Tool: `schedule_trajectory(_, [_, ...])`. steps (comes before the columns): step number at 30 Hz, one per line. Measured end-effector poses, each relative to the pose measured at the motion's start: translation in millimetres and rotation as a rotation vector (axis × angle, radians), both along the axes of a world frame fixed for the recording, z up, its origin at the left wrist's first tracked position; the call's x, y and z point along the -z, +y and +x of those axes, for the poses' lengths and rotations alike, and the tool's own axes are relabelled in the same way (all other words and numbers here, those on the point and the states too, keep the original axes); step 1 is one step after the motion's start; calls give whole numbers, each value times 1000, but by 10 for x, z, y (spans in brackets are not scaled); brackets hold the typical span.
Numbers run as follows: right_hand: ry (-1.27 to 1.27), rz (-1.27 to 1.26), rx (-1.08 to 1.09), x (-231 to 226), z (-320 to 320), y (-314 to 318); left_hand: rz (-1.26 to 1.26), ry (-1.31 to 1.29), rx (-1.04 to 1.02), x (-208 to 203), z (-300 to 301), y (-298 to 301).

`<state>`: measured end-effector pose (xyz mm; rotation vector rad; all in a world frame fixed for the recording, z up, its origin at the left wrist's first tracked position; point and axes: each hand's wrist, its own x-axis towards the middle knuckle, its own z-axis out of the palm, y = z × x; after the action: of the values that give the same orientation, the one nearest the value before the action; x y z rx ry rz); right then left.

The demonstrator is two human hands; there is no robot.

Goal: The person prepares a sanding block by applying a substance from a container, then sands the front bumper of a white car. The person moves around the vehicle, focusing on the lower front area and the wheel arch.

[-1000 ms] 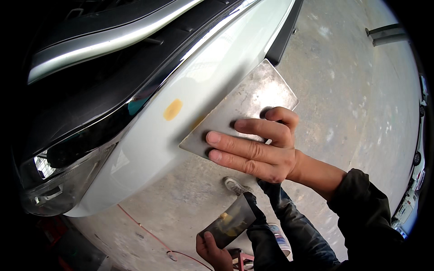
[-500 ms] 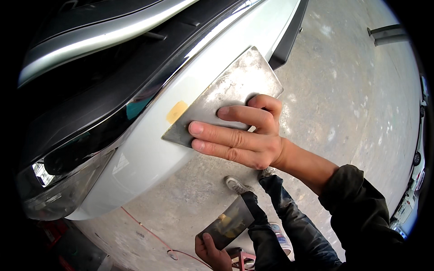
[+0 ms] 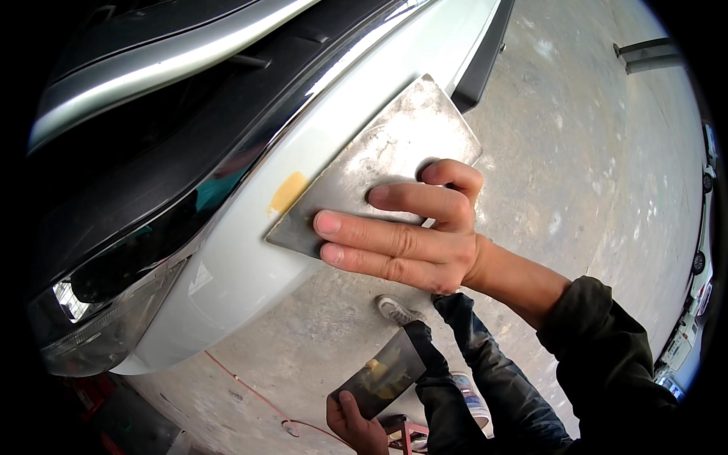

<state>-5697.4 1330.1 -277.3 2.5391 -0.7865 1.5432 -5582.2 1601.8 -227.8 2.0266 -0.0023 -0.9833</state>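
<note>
My right hand [image 3: 409, 235] grips a flat rectangular metal putty spreader [image 3: 383, 155], fingers laid along its upper face and the thumb hidden beneath. The spreader's long edge lies over the white bumper [image 3: 197, 299] of a car, beside a patch of yellow putty [image 3: 287, 192]. Lower in view, my left hand [image 3: 355, 425] is closed on the corner of a dark rectangular plate [image 3: 379, 375], which carries smears of yellow putty [image 3: 385, 379]. The plate is held well below the bumper, apart from it.
A headlight [image 3: 114, 318] and black grille trim border the bumper on the left. A thin red hose [image 3: 246, 384] lies across the concrete floor [image 3: 576, 174]. Below are legs in dark jeans [image 3: 497, 368], a reddish frame [image 3: 406, 432] and shoes. Parked vehicles [image 3: 686, 337] stand far right.
The spreader in my right hand has shifted slightly down and left relative to the bumper. More of the putty patch's length shows, with a ragged lower end. My left hand and its plate look unchanged.
</note>
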Motion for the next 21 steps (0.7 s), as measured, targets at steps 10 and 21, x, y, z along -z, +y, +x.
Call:
schedule_trajectory(10, [32,27,-13,-16,-92,69,36,-30,17,3,-16,-3])
schedule_trajectory(21, [-1,-7,-7,47,46,-76,22,-19,3,14,-11,11])
